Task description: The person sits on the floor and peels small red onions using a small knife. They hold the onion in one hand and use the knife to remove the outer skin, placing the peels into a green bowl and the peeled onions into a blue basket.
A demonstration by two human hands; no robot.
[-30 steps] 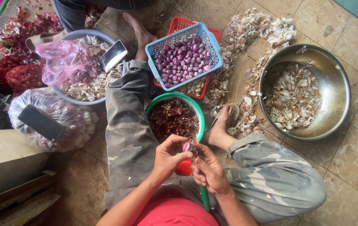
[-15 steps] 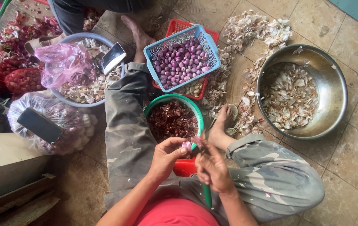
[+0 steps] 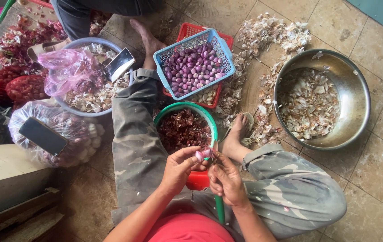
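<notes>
My left hand [image 3: 179, 168] pinches a small pink shallot [image 3: 201, 155] between thumb and fingers, just over the near rim of a green bowl [image 3: 212, 127] filled with dark red skins. My right hand [image 3: 225, 179] is closed beside it, fingertips touching the shallot; whether it holds a blade I cannot tell. A blue basket [image 3: 161, 59] of peeled purple shallots sits on a red basket beyond the green bowl.
A steel basin [image 3: 359, 98] of pale peelings stands at the right, with loose peelings strewn on the tiles. At left are a blue bowl [image 3: 76, 43] with a pink bag and a phone, red mesh sacks, and a clear bag with another phone. Another person's foot [image 3: 145, 38] rests near the baskets.
Both hands stay together over the green bowl's rim; the fingers have shifted slightly on the shallot. The view has drifted a little.
</notes>
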